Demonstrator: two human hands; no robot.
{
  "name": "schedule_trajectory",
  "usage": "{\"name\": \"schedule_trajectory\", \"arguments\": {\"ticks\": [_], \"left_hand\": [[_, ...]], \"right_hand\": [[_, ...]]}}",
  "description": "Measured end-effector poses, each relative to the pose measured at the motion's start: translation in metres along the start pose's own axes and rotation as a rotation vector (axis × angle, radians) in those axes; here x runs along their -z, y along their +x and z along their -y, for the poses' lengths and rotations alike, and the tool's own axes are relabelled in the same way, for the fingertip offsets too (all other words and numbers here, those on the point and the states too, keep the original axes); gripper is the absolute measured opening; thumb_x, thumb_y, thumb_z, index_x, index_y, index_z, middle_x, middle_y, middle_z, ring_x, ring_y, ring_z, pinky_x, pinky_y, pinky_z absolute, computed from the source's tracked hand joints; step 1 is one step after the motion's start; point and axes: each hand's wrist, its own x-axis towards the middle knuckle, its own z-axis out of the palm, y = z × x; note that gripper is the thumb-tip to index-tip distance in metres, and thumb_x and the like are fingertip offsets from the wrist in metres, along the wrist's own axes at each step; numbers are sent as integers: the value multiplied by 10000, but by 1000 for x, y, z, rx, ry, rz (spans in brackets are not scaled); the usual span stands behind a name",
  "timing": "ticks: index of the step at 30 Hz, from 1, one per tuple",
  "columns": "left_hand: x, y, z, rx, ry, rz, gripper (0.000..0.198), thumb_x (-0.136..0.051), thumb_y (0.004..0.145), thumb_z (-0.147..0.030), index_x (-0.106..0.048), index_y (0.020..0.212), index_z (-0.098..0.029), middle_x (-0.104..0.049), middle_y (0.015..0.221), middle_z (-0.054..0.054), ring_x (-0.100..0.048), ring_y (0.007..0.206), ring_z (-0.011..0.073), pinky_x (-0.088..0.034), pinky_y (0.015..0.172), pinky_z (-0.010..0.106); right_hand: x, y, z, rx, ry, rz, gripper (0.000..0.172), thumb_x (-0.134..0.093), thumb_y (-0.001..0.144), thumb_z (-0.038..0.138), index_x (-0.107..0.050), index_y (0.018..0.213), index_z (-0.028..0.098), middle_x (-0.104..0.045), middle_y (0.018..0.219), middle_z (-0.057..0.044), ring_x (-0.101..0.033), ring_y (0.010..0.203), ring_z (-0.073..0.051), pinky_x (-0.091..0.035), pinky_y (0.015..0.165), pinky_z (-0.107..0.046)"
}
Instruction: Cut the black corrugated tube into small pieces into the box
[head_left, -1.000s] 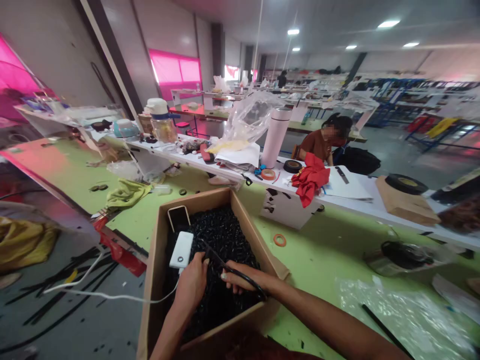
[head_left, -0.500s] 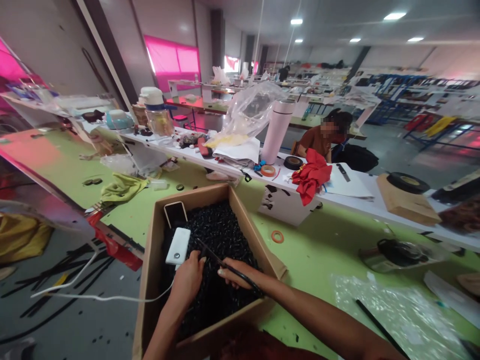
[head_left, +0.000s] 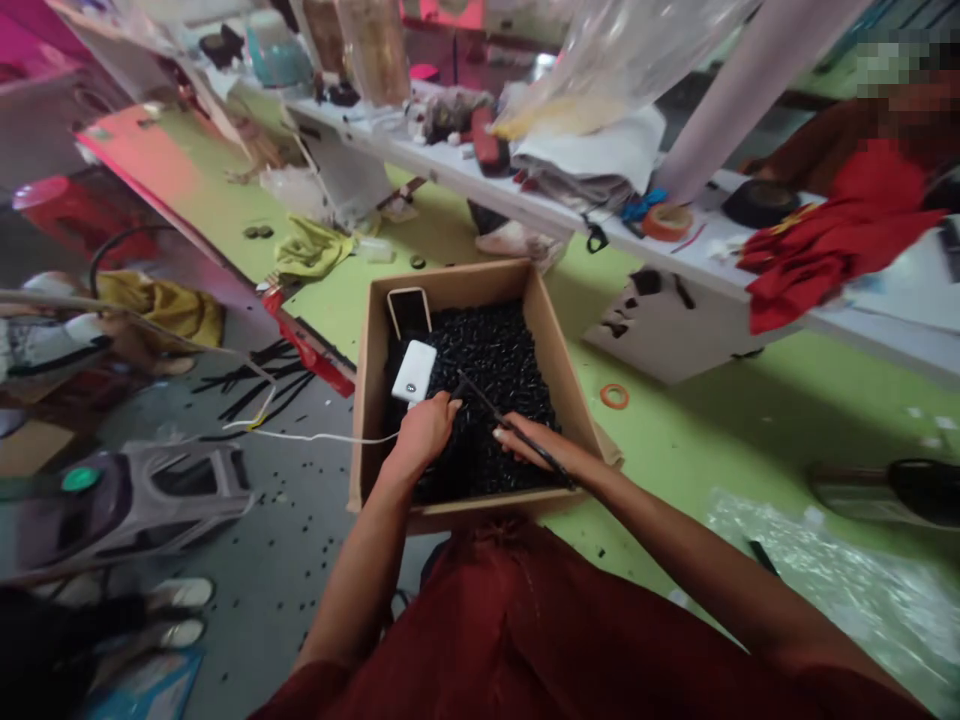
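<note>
A cardboard box (head_left: 576, 380) holds many small black pieces (head_left: 495, 350). Over them, my right hand (head_left: 525, 440) is wrapped round dark scissors (head_left: 544, 455), whose blades point up and left towards my left hand. My left hand (head_left: 429, 430) is closed, thumb against fingers, on a small black piece (head_left: 457, 392) near the blade tips. Just beyond my left hand lies a white power bank (head_left: 414, 372) with a white cable (head_left: 322, 436). A phone with a pale edge (head_left: 409, 312) leans in the box's far left corner.
Orange tape (head_left: 613, 396) lies on the green table (head_left: 675, 420) right of the box. A white shelf behind carries a red cloth (head_left: 832, 250), tape rolls and plastic bags. Clear plastic (head_left: 817, 570) lies at the right. Another person's feet (head_left: 184, 610) show at lower left.
The view has tilted down and shifted, so the box appears higher and my red-brown clothing shows. Both hands stay over the black pieces, with the scissors still in my right hand.
</note>
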Motion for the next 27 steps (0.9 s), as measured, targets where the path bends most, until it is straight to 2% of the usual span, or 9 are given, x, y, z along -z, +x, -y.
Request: {"name": "schedule_trajectory", "arguments": {"ticks": [3, 7, 13, 20, 27], "left_hand": [[-2, -2, 0, -10, -21, -21, 409, -244, 976, -391, -568, 1033, -148, -694, 944, 141, -670, 891, 237, -452, 751, 312], [-3, -4, -1, -4, -43, -24, 388, -272, 972, -391, -573, 1026, -152, -695, 926, 136, -668, 870, 241, -446, 740, 311], [-3, -5, -4, -23, -9, -11, 382, -277, 971, -395, -563, 1040, -152, -692, 903, 129, -667, 854, 228, -443, 719, 294], [-3, -5, -6, -36, 39, -6, 385, -257, 975, -397, -545, 1047, -151, -684, 896, 100, -671, 857, 214, -450, 709, 271], [-2, -6, -8, -46, 50, 27, 386, -242, 979, -390, -528, 1059, -144, -682, 910, 112, -675, 891, 230, -474, 754, 294]], "right_hand": [[0, 0, -4, -50, 90, 61, 295, -359, 927, 488, -437, 886, 207, -583, 818, -32, -565, 652, -125, -500, 625, -267], [-2, 0, -6, -49, 135, 74, 330, -370, 923, 520, -441, 882, 200, -583, 810, -28, -565, 639, -110, -501, 581, -238], [-6, 3, -9, -45, 153, 76, 372, -393, 906, 564, -451, 882, 197, -598, 832, -28, -567, 639, -102, -495, 561, -225], [-7, 5, -10, -22, 149, 89, 337, -388, 928, 521, -468, 909, 194, -603, 834, -27, -564, 641, -99, -495, 565, -226], [-4, 2, -5, -42, 169, 88, 370, -382, 914, 554, -439, 829, 198, -542, 719, 9, -521, 575, -92, -468, 530, -219]]}}
